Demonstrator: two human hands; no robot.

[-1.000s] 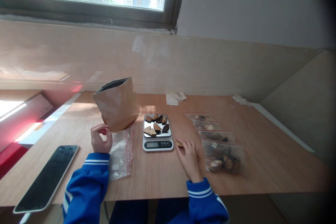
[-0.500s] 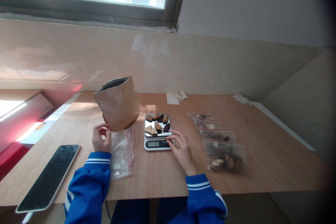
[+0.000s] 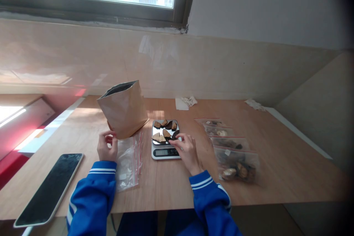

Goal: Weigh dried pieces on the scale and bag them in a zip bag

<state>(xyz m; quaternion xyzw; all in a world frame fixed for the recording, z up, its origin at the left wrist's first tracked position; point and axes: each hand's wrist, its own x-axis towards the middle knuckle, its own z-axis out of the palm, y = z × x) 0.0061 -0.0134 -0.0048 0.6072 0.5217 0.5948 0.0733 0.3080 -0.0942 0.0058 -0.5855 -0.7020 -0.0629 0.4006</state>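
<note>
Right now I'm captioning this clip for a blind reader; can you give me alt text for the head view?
A person's right hand reaches onto a small digital scale loaded with brown and dark pieces, while the left hand rests beside a tilted brown paper bag. On the wooden table lie empty zip bags, filled zip bags and a phone.

A wooden table [image 3: 177,188] carries a paper bag [image 3: 123,108], scale [image 3: 165,147], phone [image 3: 49,188], empty zip bags [image 3: 127,160] and filled pouches [image 3: 232,151].
</note>
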